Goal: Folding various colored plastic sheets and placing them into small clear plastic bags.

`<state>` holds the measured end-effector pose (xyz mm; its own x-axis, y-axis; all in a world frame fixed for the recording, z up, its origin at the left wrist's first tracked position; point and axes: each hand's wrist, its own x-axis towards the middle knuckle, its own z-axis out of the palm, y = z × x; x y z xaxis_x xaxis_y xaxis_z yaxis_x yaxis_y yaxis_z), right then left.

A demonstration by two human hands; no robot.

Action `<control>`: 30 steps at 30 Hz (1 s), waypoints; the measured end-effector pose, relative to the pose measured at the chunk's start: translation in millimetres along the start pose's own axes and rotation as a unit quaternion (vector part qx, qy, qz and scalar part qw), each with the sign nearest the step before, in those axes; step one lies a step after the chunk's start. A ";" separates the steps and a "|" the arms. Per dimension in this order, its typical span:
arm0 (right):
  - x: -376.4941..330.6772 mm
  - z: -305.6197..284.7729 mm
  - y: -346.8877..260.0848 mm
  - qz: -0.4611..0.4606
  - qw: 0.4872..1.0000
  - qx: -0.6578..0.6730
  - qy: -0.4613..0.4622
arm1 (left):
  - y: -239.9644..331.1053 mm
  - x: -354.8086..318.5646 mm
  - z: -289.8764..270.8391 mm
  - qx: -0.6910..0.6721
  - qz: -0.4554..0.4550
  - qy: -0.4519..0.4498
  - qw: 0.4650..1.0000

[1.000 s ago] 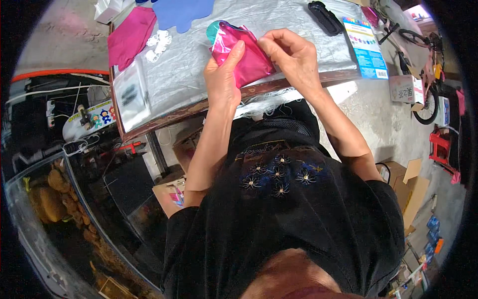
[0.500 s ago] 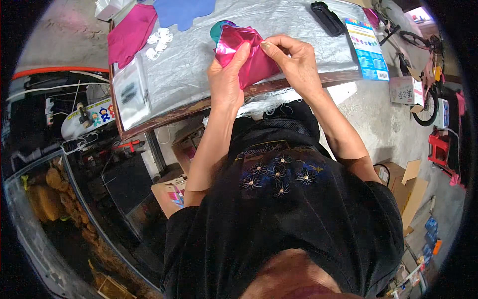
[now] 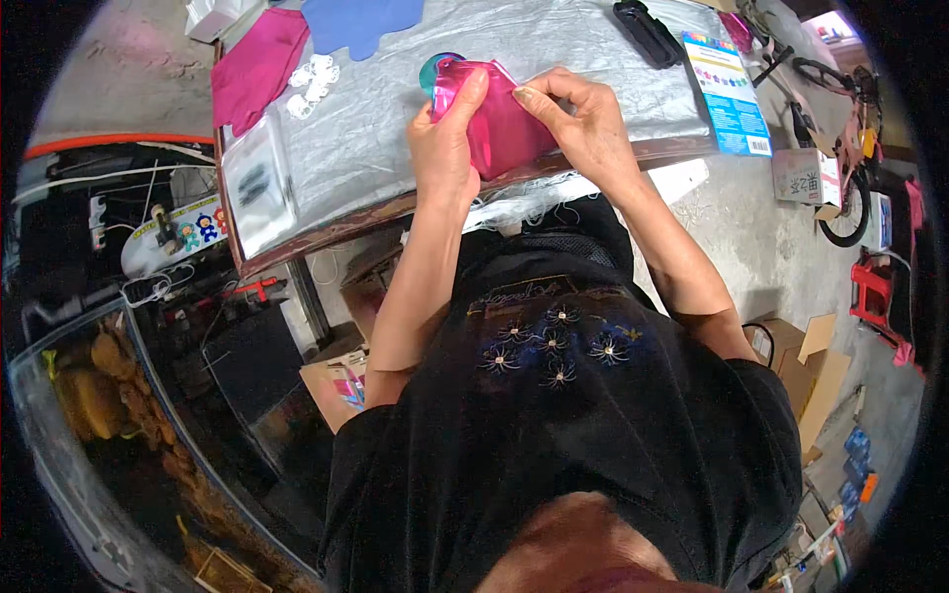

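Note:
Both my hands hold a shiny magenta foil sheet (image 3: pixel 499 128) over the silver-covered table (image 3: pixel 376 148). My left hand (image 3: pixel 445 138) grips its left edge with the thumb up along the fold. My right hand (image 3: pixel 578 124) pinches its upper right edge between thumb and fingers. A teal round object (image 3: pixel 431 67) peeks out just behind the sheet's top left corner, mostly hidden.
On the table lie a magenta cloth (image 3: pixel 259 64), a blue piece (image 3: pixel 361 22), small white pieces (image 3: pixel 308 79), a clear plastic bag (image 3: pixel 255 188), a black object (image 3: pixel 647 30) and a colourful card (image 3: pixel 730 91). Cardboard boxes (image 3: pixel 341 381) sit under the table; a bicycle (image 3: pixel 840 148) stands at right.
The foil sheet has been turned and folded between my hands; my right hand shifted slightly right, and the teal object shows more behind the sheet.

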<state>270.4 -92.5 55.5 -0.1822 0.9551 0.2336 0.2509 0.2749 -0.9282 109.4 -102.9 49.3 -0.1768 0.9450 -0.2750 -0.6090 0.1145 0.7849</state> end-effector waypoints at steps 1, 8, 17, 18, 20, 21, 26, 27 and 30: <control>-2.3 -0.2 -0.1 0.001 1.000 -0.003 0.004 | -0.5 0.0 0.6 -0.016 0.001 0.008 1.000; -28.2 -5.1 9.9 0.004 0.999 -0.044 0.012 | 2.9 3.6 6.1 -0.063 0.019 0.040 0.997; -30.4 -9.9 5.6 0.009 0.999 -0.038 0.020 | 0.3 -2.8 11.2 -0.046 0.008 0.025 0.999; -29.3 -6.3 2.5 0.027 0.999 -0.017 0.036 | 1.3 -3.4 11.5 -0.047 0.008 0.023 0.999; -27.0 0.0 -0.4 0.044 0.998 0.005 0.051 | 1.7 -4.8 12.0 -0.048 0.009 0.021 0.999; -25.1 2.9 -0.8 0.044 0.997 0.018 0.053 | 0.6 -6.1 13.3 -0.045 0.007 0.020 0.999; -17.6 10.2 4.6 0.041 0.994 0.092 0.050 | -3.2 -10.7 14.0 -0.047 0.010 0.023 0.999; -16.8 10.8 5.6 0.039 0.991 0.116 0.048 | -3.8 -10.7 13.6 -0.052 0.013 0.025 0.998; -17.6 10.4 3.7 0.050 0.992 0.108 0.048 | -5.9 -11.2 14.6 -0.054 0.018 0.027 0.998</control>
<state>264.7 -109.4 44.9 -0.0717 0.9856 0.1533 0.0511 0.1571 -0.9863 126.3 -109.7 55.9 -0.2394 0.9296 -0.2803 -0.6811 0.0450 0.7308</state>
